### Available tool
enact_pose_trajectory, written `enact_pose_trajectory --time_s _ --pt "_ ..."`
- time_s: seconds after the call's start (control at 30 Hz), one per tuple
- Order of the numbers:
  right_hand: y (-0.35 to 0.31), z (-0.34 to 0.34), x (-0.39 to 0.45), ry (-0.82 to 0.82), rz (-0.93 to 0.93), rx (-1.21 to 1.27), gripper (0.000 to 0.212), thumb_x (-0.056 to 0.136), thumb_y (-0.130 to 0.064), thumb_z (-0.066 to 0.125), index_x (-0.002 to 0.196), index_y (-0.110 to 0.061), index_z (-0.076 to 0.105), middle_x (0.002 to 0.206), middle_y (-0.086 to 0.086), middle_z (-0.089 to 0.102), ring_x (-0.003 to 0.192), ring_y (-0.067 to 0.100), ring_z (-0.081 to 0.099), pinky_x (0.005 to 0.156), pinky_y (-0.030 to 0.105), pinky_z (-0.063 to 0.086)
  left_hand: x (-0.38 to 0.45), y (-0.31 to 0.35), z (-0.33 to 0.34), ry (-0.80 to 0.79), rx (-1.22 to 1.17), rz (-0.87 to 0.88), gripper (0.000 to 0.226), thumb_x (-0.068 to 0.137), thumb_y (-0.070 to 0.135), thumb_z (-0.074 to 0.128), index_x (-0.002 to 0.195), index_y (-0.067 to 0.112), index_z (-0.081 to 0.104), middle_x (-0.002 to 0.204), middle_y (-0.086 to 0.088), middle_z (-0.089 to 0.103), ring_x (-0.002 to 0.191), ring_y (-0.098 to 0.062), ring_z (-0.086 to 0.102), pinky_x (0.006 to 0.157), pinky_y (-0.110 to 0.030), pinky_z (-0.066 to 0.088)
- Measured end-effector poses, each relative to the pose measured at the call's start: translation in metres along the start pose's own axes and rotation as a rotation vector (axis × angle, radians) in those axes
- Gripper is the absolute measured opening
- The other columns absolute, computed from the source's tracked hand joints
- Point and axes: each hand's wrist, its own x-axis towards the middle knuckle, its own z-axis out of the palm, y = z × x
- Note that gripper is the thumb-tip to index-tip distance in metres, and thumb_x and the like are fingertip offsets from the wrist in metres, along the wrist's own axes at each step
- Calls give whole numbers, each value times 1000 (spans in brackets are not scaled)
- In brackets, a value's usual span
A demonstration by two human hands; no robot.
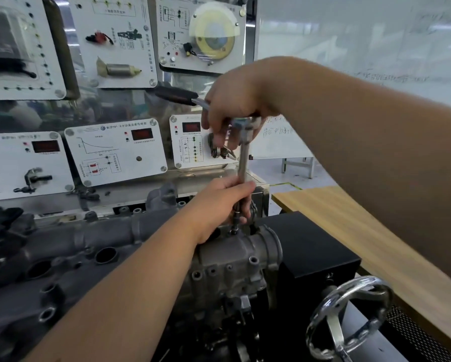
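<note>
Your right hand (232, 105) wraps the ratchet (246, 123) head at 12 o'clock. Your left hand (219, 205) curls round its upright extension (243, 160), whose tip meets the engine housing (234, 257). The handwheel (349, 314) sits at 5 o'clock, well apart.

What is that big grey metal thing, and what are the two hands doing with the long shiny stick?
The camera sits on the person's head and looks down, so the two arms you see are the person's own.

The big grey thing is an engine, taken out of a car and set on a stand for practice. The right hand grips the top of a wrench, a tool for turning bolts; its dark handle sticks out to the left. A long metal bar runs down from the wrench to the top of the engine. The left hand holds that bar near the bottom.

Behind stand white teaching boards with red number screens. At the bottom right is a shiny wheel, and beyond it a wooden table.
</note>
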Motion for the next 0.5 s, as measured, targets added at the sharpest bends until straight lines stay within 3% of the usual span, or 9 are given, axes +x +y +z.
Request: enact_pose_trajectory --time_s 0.07,0.1,0.17,0.27,0.37,0.43,0.5 --pt "5 7 0 190 -158 -383 8 97 -13 59 101 -17 64 72 -5 73 65 9 71 51 20 46 2 1 0 28 -19 -31 23 106 28 56 90 14 64 66 -2 64 64 -18 64 66 -37 56" --pt "11 14 1 292 -265 -463 8 98 -16 59 94 -22 63 72 -10 66 69 4 66 54 18 41 3 1 0 49 -25 -42 24 107 31 54 92 14 64 66 -2 65 65 -19 65 65 -38 57" --pt "29 32 -1 480 -485 -348 23 102 -24 56 83 -36 53 70 -17 53 67 -4 52 58 15 33 4 0 -2 82 -17 -43 28 106 36 53 93 14 65 68 -3 68 67 -21 68 65 -39 58" --pt "48 60 -3 708 -736 80 31 103 -20 54 75 -32 57 67 -14 53 63 0 51 62 18 38 4 1 -3 97 -12 -34 29 105 37 55 87 17 67 71 -7 70 69 -24 70 66 -42 59" --pt "47 81 -3 783 -603 629 29 103 -29 52 84 -14 67 79 4 66 77 -3 57 76 21 49 4 2 -2 109 -58 -53 24 105 27 56 87 16 66 70 -9 70 67 -26 70 66 -44 58" --pt "41 89 -2 762 -476 1039 37 102 -35 49 83 -10 70 88 12 70 85 11 65 78 37 55 4 2 -2 115 -74 -51 19 105 20 54 91 14 64 67 -9 69 64 -25 69 64 -43 57" --pt "36 88 1 564 -411 1474 43 105 -31 48 75 -13 74 85 7 74 80 20 70 67 35 55 2 2 -2 109 -67 -41 16 104 18 52 93 13 63 66 -8 68 61 -24 68 63 -42 57"
